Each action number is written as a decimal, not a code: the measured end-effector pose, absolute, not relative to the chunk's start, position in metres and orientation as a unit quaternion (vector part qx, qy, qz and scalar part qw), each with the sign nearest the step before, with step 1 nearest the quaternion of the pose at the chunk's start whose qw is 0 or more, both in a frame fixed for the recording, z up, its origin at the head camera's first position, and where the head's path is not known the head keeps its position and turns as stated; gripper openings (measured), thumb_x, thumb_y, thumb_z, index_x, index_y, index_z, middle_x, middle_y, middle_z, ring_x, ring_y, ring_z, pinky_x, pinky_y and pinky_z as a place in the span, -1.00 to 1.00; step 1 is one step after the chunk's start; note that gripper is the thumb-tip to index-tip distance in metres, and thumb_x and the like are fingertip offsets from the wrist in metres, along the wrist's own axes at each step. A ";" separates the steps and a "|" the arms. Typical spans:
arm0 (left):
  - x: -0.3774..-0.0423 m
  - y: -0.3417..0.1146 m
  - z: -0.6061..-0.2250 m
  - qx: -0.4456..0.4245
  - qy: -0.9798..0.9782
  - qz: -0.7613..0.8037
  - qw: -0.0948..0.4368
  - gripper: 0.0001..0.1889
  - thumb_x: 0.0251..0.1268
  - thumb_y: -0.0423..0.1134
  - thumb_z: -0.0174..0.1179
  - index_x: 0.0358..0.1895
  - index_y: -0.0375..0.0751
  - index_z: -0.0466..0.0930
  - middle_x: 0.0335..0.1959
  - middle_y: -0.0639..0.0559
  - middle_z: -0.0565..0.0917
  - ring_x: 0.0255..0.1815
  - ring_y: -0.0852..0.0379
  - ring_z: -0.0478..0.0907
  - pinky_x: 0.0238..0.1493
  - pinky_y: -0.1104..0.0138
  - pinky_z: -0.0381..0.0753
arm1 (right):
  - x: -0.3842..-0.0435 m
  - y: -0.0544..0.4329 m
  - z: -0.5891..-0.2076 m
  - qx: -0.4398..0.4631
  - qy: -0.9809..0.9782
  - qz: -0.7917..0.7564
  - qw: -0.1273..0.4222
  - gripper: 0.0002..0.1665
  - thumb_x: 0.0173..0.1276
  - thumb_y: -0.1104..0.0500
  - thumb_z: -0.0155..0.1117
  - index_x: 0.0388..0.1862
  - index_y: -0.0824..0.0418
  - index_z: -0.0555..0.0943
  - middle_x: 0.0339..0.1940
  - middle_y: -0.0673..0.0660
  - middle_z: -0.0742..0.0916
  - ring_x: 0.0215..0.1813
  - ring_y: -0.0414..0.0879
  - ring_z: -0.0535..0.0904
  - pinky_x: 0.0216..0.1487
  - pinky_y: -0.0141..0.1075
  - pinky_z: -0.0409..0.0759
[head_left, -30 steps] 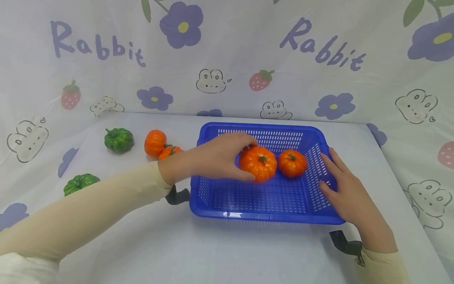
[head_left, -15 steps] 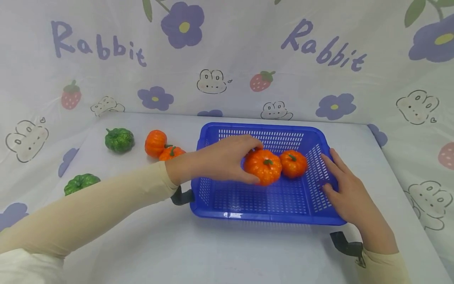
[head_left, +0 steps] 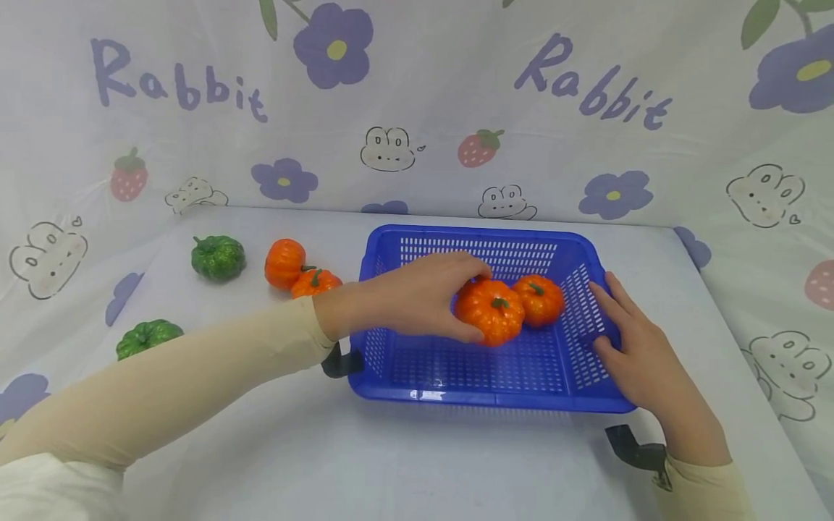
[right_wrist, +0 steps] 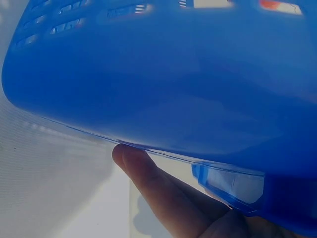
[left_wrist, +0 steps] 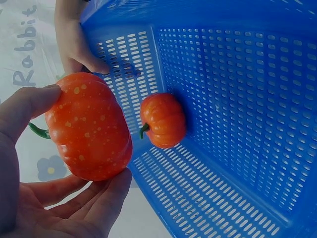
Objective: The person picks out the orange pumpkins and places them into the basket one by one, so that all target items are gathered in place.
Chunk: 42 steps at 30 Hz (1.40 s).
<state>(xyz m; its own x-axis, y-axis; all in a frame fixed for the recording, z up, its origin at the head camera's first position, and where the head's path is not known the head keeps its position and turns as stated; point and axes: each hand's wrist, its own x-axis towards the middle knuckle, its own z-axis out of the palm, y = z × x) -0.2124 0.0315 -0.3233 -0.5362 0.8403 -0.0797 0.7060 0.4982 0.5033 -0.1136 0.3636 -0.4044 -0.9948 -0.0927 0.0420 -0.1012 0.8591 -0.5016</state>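
Over blue basket (head_left: 456, 395) mid, nr sm. pumpkin (head_left: 542, 300): 1 lg. orange pumpkin (head_left: 491, 315), pinched by L hand (head_left: 423, 295), spread approx. to its width. Basket's R edge: R hand (head_left: 641, 358) gripping, thumb inside. I'd lower gently, clear of sm. pumpkin, edge held steady.

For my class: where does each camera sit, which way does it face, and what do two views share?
On head: facing forward and down at the blue perforated plastic basket; left hand and right hand show.
On left wrist: facing the round speckled orange pumpkin and basket interior; both hands show.
On right wrist: facing the basket wall; fingers show.
Head and left wrist share that pumpkin.
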 end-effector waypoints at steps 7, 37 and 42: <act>-0.214 0.036 -0.326 0.463 0.846 0.211 0.162 -0.23 0.36 0.11 0.48 0.50 -0.19 0.46 0.37 0.02 0.58 0.35 0.11 0.48 0.42 0.32 0.49 | -0.112 0.363 -0.404 0.050 -0.963 0.263 0.010 -0.09 0.55 0.38 0.16 0.80 0.23 0.10 0.82 0.29 0.01 0.61 0.62 0.15 0.36 0.59 0.27; -0.220 0.073 -0.338 0.486 0.822 0.202 0.216 -0.25 0.38 0.04 0.50 0.51 -0.21 0.45 0.28 0.05 0.61 0.25 0.16 0.50 0.29 0.43 0.53 | -0.113 0.362 -0.404 0.044 -0.967 0.251 0.007 -0.06 0.57 0.29 0.24 0.81 0.20 0.08 0.83 0.29 -0.02 0.63 0.61 0.13 0.36 0.59 0.27; -0.218 0.078 -0.340 0.485 0.826 0.188 0.218 -0.23 0.38 0.06 0.51 0.52 -0.20 0.45 0.30 0.05 0.61 0.25 0.17 0.50 0.31 0.42 0.52 | -0.113 0.362 -0.404 0.045 -0.967 0.252 0.006 -0.06 0.57 0.29 0.24 0.81 0.19 0.07 0.83 0.28 -0.02 0.63 0.61 0.12 0.35 0.59 0.27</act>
